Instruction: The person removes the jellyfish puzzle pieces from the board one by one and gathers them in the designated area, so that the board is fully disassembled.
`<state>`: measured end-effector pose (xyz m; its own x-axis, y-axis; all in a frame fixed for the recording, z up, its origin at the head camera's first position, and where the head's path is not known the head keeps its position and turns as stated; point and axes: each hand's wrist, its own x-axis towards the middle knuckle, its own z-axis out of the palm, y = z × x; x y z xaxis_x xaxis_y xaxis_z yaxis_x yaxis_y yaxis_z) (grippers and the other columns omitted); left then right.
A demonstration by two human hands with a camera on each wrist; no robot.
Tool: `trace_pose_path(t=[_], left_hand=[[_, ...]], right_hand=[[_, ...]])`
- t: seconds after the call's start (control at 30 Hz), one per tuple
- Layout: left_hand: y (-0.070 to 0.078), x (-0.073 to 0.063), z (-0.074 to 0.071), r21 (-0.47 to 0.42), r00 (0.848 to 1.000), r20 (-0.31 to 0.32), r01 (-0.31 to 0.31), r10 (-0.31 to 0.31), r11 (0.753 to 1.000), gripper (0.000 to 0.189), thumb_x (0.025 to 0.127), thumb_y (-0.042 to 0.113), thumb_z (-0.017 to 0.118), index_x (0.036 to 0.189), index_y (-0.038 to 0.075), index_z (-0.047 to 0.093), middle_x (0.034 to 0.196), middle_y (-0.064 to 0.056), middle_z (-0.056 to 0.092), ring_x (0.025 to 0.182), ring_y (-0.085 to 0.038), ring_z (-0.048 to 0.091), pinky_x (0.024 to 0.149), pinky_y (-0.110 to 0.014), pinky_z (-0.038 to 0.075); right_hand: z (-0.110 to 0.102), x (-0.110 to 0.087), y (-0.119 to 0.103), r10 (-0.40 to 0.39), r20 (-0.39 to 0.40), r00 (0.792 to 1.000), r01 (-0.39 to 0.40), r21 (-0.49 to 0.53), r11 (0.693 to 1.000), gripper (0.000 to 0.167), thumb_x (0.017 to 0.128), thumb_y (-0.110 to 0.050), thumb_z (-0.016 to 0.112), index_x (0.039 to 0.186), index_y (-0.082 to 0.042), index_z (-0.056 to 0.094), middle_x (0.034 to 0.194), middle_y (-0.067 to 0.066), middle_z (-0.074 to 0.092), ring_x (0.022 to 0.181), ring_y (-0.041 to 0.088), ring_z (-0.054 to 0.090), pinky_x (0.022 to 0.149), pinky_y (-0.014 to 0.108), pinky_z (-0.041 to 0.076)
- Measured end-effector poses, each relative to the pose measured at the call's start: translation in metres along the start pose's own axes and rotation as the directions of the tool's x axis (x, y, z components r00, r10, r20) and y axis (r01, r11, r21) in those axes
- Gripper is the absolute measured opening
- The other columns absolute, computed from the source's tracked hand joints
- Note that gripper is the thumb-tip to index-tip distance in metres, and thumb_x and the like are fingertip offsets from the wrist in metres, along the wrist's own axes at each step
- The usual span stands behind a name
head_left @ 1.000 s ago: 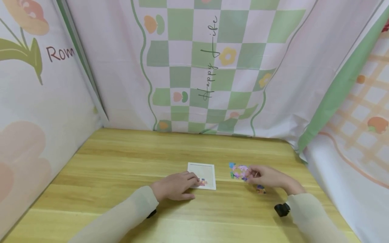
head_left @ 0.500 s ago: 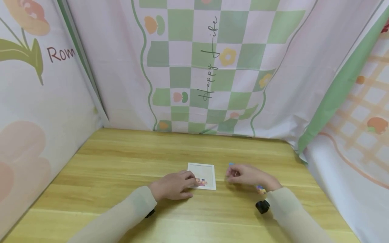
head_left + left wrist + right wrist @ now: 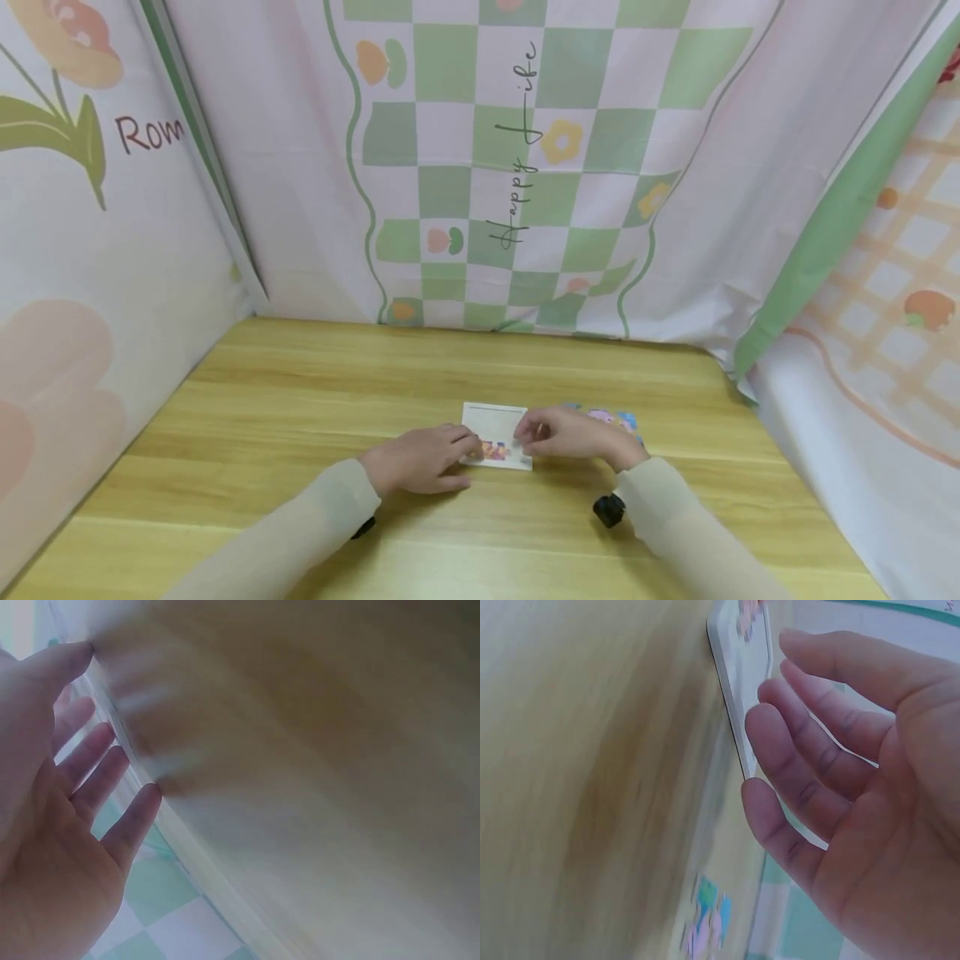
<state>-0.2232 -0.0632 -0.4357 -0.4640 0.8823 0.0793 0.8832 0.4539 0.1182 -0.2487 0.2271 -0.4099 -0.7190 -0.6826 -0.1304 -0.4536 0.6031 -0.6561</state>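
Observation:
In the head view a white puzzle tray (image 3: 495, 409) lies on the table with several joined jigsaw pieces (image 3: 495, 451) along its near edge. My left hand (image 3: 420, 458) rests at the tray's near left corner, fingertips beside the joined pieces. The left wrist view shows this hand (image 3: 67, 817) with its fingers spread and nothing in them. My right hand (image 3: 570, 433) is over the tray's right edge, fingers bent towards its inside. Seen from the right wrist, the same hand (image 3: 840, 772) has loosely curved fingers, a gap between thumb and forefinger, and no piece visible there.
Loose jigsaw pieces (image 3: 622, 418) lie right of the tray, partly behind my right hand. Light wood table (image 3: 337, 375) surrounds the tray. A checkered curtain (image 3: 495, 192) hangs at the back, with printed cloth walls (image 3: 67, 250) at both sides.
My right hand has moved left from the loose pieces to the tray's right edge, passing low over the table. My left hand has slid slightly left, uncovering more of the joined pieces.

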Motion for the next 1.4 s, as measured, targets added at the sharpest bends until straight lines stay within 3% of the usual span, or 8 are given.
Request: trace_pose_path(t=[0.13,0.37,0.57,0.9,1.4], left_hand=[[-0.003,-0.002,0.003,0.021,1.0,0.012,0.002,-0.003,1.0,0.044,0.103,0.036,0.057,0.137,0.008,0.053,0.136,-0.007,0.055,0.118,-0.017,0.055,0.101,-0.028,0.047],[-0.002,-0.003,0.001,-0.004,0.998,0.045,0.037,-0.037,0.999,0.039,0.102,0.035,0.059,0.134,0.013,0.057,0.138,-0.007,0.053,0.123,-0.018,0.053,0.102,-0.028,0.046],[-0.001,-0.003,0.002,0.01,0.998,0.044,0.036,-0.037,0.999,0.038,0.102,0.035,0.059,0.133,0.013,0.058,0.14,-0.007,0.052,0.125,-0.017,0.052,0.102,-0.027,0.046],[-0.001,-0.003,0.0,-0.019,1.0,0.022,0.008,-0.007,1.0,0.036,0.101,0.031,0.062,0.131,0.011,0.06,0.14,-0.009,0.053,0.126,-0.02,0.052,0.105,-0.028,0.044],[0.001,-0.004,-0.002,-0.044,1.0,0.026,0.012,-0.011,0.999,0.036,0.101,0.03,0.062,0.131,0.01,0.06,0.14,-0.01,0.052,0.126,-0.021,0.052,0.104,-0.03,0.045]], right_hand=[[0.007,0.008,-0.003,-0.02,0.006,1.0,0.02,-0.027,0.999,0.025,0.095,-0.019,0.069,0.118,-0.008,0.069,0.112,0.002,0.066,0.093,0.015,0.061,0.082,0.034,0.053],[0.016,0.016,-0.006,-0.086,0.005,0.996,0.086,-0.082,0.993,0.03,0.094,-0.017,0.07,0.121,-0.004,0.07,0.113,0.006,0.064,0.09,0.013,0.059,0.079,0.03,0.052],[0.021,0.02,-0.008,-0.072,0.002,0.997,0.072,-0.114,0.991,0.025,0.095,-0.017,0.07,0.118,-0.01,0.071,0.109,0.002,0.063,0.088,0.011,0.059,0.078,0.03,0.052],[0.022,0.022,-0.012,-0.024,0.017,1.0,0.026,-0.086,0.996,0.027,0.095,-0.014,0.07,0.121,-0.01,0.069,0.11,-0.001,0.062,0.093,0.014,0.061,0.08,0.03,0.053],[0.022,0.023,-0.01,-0.041,0.011,0.999,0.041,-0.076,0.996,0.025,0.094,-0.012,0.071,0.119,-0.009,0.07,0.111,0.003,0.062,0.095,0.017,0.061,0.08,0.031,0.053]])
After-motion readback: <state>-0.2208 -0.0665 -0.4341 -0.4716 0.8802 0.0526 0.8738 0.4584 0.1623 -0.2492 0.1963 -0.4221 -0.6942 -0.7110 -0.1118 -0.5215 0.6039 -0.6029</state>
